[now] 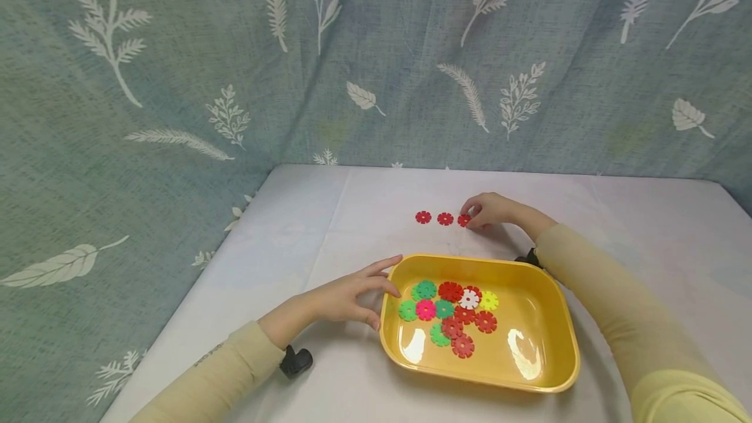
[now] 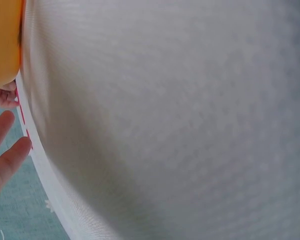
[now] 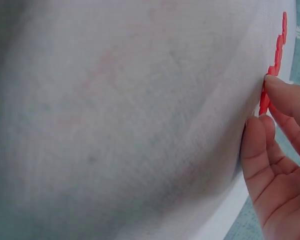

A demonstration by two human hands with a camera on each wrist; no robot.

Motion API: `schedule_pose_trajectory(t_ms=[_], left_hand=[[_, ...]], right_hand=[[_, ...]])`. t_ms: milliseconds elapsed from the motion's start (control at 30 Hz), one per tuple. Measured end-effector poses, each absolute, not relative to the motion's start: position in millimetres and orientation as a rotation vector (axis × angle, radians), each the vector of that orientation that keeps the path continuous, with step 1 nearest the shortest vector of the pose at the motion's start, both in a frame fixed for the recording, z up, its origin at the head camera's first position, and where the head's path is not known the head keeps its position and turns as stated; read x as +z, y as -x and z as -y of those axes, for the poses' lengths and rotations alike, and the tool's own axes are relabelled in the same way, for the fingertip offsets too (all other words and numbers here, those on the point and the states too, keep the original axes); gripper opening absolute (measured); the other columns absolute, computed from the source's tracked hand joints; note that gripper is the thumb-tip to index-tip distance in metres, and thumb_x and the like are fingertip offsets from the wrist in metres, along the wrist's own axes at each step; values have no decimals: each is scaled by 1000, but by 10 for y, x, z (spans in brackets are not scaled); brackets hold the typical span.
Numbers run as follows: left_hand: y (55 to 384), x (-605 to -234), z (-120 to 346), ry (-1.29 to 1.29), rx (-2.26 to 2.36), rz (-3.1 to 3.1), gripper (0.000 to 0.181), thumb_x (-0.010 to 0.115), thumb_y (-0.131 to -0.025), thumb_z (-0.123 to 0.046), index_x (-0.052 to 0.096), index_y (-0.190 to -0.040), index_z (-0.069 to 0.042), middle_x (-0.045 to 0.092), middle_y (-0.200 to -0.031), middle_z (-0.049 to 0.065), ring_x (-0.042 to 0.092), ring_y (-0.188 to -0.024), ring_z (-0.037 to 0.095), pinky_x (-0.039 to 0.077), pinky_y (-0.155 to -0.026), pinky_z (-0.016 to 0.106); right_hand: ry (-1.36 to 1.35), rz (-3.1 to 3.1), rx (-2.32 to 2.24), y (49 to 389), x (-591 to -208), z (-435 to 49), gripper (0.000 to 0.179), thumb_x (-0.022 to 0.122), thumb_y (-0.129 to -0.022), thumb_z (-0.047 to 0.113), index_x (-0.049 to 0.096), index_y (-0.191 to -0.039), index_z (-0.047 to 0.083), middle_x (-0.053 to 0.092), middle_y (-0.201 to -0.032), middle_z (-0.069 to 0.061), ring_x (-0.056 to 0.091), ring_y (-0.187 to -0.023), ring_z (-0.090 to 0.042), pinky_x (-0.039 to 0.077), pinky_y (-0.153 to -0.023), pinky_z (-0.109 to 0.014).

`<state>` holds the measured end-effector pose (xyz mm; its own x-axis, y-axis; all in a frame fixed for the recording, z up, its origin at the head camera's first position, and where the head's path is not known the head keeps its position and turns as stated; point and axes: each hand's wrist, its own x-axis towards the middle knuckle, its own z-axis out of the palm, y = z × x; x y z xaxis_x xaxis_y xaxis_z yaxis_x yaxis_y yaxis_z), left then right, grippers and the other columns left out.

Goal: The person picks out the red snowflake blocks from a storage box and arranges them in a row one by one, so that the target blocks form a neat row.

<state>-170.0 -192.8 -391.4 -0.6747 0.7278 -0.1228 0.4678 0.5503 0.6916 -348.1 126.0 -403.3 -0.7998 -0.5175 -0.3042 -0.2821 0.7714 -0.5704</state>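
Observation:
My right hand (image 1: pixel 492 209) pinches a red notched plastic disc (image 1: pixel 463 220) at the right end of a short row on the table. Two more red discs lie to its left, the middle disc (image 1: pixel 445 219) and the left disc (image 1: pixel 423 217). In the right wrist view, thumb and fingers (image 3: pixel 285 97) close on the edge of the red disc (image 3: pixel 264 100). My left hand (image 1: pixel 348 294) rests at the left end of a yellow tray (image 1: pixel 517 318), fingers spread and fairly straight along its rim. Inside the tray lie several notched discs in red, green, pink, white and yellow.
White cloth covers the table (image 1: pixel 329 234). A patterned green-blue curtain (image 1: pixel 376 70) hangs behind it and along the left side. Dark wrist-worn pieces show at my left wrist (image 1: pixel 296 361) and right wrist (image 1: pixel 531 258). The tray stands in front of the row.

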Motion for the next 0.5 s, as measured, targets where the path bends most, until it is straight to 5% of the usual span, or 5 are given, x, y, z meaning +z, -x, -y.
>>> schedule_pose_trajectory(t_ms=[300,500], left_hand=[[1694,-3897,1921,-945,896,-2386,51,76,-68,-37,58,-113,-21,11,-153,-9,16,-140,19,28,-108,46],[1695,-3895,1928,-965,892,-2388,51,76,-68,-37,58,-113,-21,11,-153,-7,16,-139,20,27,-109,45]], right_hand=[[599,-2507,-739,3490,-4033,-1296,30,66,-83,15,61,-111,6,58,-91,-10,53,-71,-17,53,-71,-24],[613,-2402,-890,3511,-3979,-1455,44,62,-86,21,50,-126,5,59,-101,-12,57,-78,-18,52,-84,-34]])
